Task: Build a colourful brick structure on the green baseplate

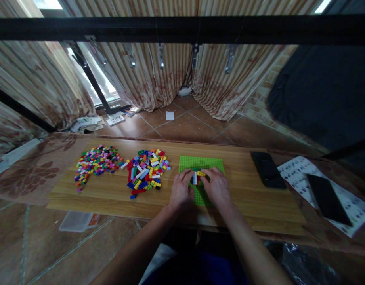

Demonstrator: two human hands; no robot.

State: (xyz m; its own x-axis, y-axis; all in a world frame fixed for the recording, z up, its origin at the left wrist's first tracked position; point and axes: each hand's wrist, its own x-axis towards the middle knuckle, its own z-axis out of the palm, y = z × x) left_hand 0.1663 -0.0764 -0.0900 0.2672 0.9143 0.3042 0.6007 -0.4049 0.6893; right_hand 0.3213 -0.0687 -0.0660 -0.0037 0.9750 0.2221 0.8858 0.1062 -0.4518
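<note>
A green studded baseplate (201,162) lies on the wooden board, with both hands above it. A small group of toy bricks sits between the hands: a pale blue-and-white brick (195,179), a yellow brick (201,173) and some red beside them. My left hand (182,188) is curled at the left side of the pale brick, its fingertips close together and partly hidden. From the right, my right hand (215,185) has its fingers closed at the yellow brick's end. Whether these bricks are pressed onto the plate cannot be made out.
Left of the plate lies a loose pile of larger bricks (146,170), and farther left a pile of small bricks (97,160). A black phone (268,169) rests at the right, near a printed sheet (298,170) with another dark device (327,198). A dark bar (182,28) crosses above.
</note>
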